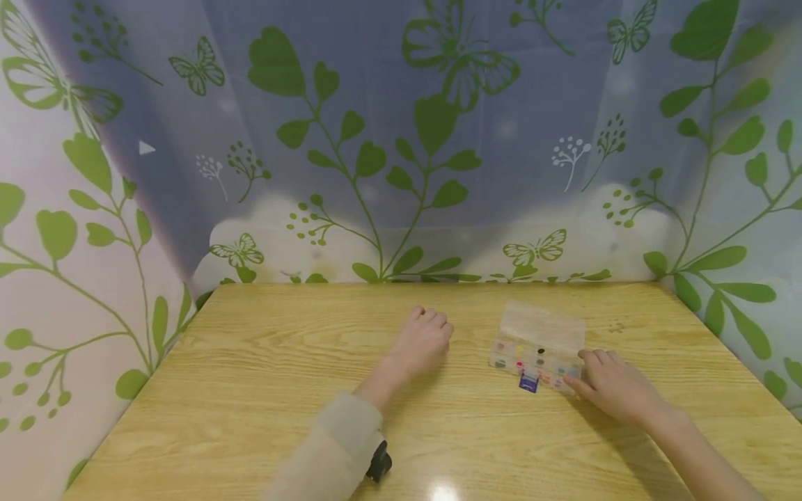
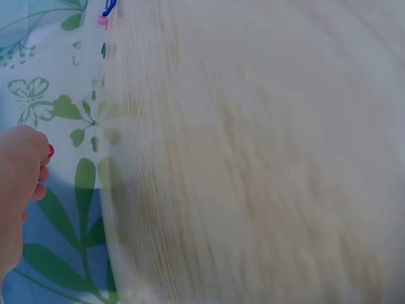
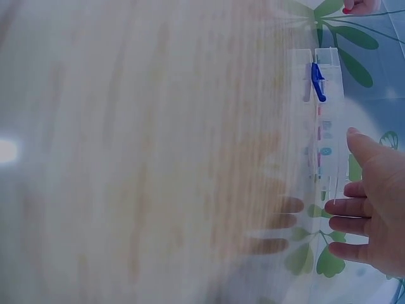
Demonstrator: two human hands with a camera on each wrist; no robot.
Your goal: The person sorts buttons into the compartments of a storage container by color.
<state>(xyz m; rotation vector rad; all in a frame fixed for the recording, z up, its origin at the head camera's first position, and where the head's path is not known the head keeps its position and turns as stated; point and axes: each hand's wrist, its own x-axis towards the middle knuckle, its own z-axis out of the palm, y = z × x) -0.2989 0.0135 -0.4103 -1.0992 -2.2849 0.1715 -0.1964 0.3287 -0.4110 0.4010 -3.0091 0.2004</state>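
A clear plastic compartment box [image 1: 541, 321] lies on the table with its lid raised at the back. Small coloured pieces sit in its compartments, and a blue clasp [image 1: 528, 382] hangs at the front. To the left of the box, my left hand [image 1: 422, 341] is held over the table with curled fingers. It pinches a small red round piece [image 2: 51, 151], seen in the left wrist view; its exact kind is too small to tell. My right hand [image 1: 617, 383] is at the box's right end, thumb and fingers extended; contact with the box is unclear.
The wooden table [image 1: 250, 390] runs back to a patterned curtain [image 1: 376, 139] of green leaves and butterflies, which also hangs at both sides. A black device [image 1: 379, 460] sits at my left wrist by the sleeve. A faint mark [image 1: 617, 327] shows behind my right hand.
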